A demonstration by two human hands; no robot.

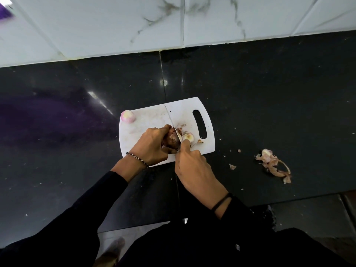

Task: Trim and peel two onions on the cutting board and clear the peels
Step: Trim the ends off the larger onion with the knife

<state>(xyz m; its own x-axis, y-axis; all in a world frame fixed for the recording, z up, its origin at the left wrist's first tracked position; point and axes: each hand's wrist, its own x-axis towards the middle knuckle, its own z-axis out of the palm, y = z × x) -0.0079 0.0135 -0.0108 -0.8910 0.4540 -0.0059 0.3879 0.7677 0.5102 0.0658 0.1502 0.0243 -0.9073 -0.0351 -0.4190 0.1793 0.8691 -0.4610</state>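
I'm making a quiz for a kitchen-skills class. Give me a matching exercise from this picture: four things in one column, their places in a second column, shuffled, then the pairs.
Things
1. peeled onion
2. onion being trimmed
3. pile of peels
4. knife

Places
A. on the dark countertop, right of the cutting board
B. gripped by the right hand, blade across the cutting board
C. held under the left hand
D. far left corner of the cutting board

Pairs: 1-D, 2-C, 3-A, 4-B
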